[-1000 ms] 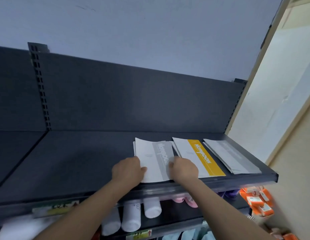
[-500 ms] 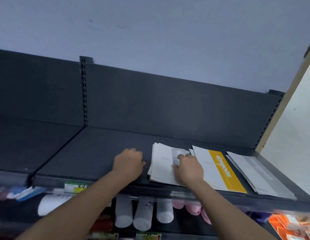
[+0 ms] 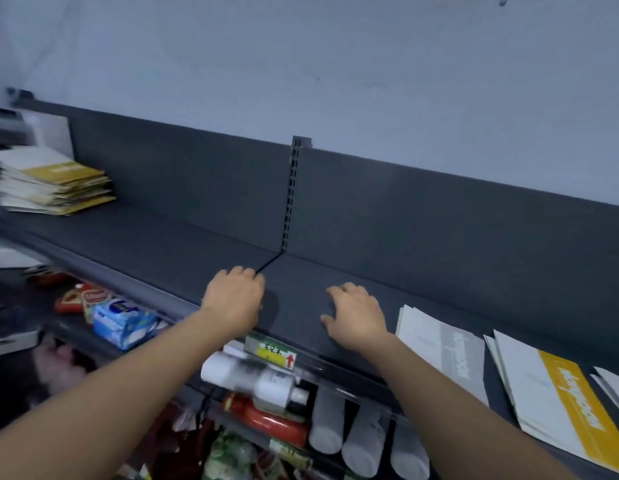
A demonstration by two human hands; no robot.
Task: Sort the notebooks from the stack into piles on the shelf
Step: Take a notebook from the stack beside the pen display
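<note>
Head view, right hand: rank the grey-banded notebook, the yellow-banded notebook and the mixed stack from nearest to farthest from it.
1. The grey-banded notebook, lying just to the right of the right hand.
2. The yellow-banded notebook, further right, beyond the grey one.
3. The mixed stack, at the far left end of the shelf, past the left hand.

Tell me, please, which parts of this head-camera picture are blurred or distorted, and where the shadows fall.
In the head view, the left edge is smeared, so the notebook stack looks soft and the blue packet below it is fuzzy; the left hand and right hand are sharper, each casting a soft shadow on the shelf; the wide lens slightly bows the shelf's lines.
</note>
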